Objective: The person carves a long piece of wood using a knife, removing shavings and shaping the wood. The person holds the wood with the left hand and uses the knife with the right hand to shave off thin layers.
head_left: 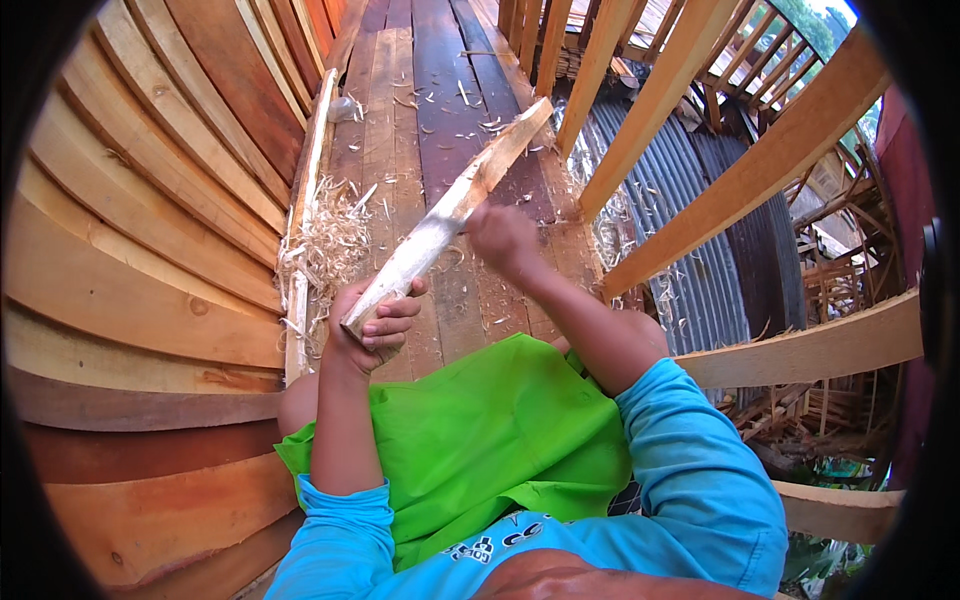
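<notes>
Left hand [376, 318] grasped the stick [425, 243] by its near end, aslant over the floorboards [380, 130]; right hand [503, 238] clenched beside it, contents blurred. Judged risk: a right-hand slip might have hurt the left fingers.

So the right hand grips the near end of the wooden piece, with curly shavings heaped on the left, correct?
Not quite: the head view shows the left hand, not the right hand, gripping that near end of the wooden piece. Curly shavings are heaped on the left.
</notes>
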Available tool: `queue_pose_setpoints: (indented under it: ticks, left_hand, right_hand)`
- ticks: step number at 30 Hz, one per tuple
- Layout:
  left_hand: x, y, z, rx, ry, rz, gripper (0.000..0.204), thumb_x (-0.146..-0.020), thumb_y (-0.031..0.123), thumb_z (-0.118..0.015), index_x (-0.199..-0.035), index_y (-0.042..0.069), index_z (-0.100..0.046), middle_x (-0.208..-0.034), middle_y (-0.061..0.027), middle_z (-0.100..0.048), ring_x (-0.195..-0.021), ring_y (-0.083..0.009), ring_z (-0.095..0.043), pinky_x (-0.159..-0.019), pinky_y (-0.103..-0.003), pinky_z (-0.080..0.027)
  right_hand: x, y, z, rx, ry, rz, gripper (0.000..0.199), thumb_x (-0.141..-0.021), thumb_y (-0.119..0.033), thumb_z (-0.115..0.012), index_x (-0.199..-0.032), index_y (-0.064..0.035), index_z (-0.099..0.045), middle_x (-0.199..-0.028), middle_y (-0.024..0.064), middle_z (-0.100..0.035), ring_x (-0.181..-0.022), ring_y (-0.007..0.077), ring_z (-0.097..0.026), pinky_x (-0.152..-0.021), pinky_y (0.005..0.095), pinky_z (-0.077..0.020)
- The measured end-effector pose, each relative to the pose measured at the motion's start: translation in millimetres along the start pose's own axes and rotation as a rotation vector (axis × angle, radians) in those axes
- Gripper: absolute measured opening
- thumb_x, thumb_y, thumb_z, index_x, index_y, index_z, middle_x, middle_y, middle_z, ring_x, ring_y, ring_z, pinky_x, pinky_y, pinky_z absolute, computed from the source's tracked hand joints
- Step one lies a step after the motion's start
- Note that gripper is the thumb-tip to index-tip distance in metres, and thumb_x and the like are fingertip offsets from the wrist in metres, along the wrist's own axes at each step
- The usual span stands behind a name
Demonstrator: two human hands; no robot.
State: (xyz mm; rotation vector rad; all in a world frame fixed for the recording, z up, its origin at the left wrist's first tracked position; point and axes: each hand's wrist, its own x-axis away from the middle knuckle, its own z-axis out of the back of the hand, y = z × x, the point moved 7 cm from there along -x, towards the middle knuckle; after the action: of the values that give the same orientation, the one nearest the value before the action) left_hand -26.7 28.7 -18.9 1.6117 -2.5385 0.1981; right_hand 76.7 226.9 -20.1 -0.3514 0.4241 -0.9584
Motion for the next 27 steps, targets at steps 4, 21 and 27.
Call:
queue_pose_setpoints:
  ticks: [4,21,27]
  left_hand:
    - [-17,-14,6,-0.113,0.024,0.076,0.038,-0.100,0.031,-0.032,-0.108,-0.005,-0.043,-0.064,-0.0056,-0.044,-0.040,-0.0137,-0.043,-0.031,-0.025,-0.037]
    - [-12,-14,15,-0.087,-0.001,0.063,0.035,-0.098,0.028,-0.032,-0.109,-0.004,-0.040,-0.065,-0.0045,-0.044,-0.041,-0.0131,-0.044,-0.032,-0.025,-0.038]
    - [-11,-8,10,-0.182,-0.050,0.102,0.036,-0.098,0.029,-0.033,-0.108,-0.004,-0.042,-0.064,-0.0046,-0.043,-0.040,-0.0147,-0.044,-0.032,-0.026,-0.037]
  right_hand:
    - [-16,51,11,-0.007,-0.021,-0.078,0.053,-0.094,-0.035,-0.035,-0.076,0.0044,-0.066,-0.087,0.0293,-0.065,-0.081,0.0416,-0.065,-0.071,0.0524,-0.0514]
    - [-29,61,-5,-0.009,0.075,-0.038,0.054,-0.093,-0.037,-0.035,-0.078,0.0023,-0.069,-0.083,0.0271,-0.067,-0.083,0.0453,-0.065,-0.082,0.0518,-0.0508]
    - [-11,44,-6,-0.112,-0.004,-0.232,0.055,-0.094,-0.035,-0.032,-0.088,0.0062,-0.068,-0.097,0.0318,-0.064,-0.097,0.0480,-0.061,-0.093,0.0524,-0.0440]
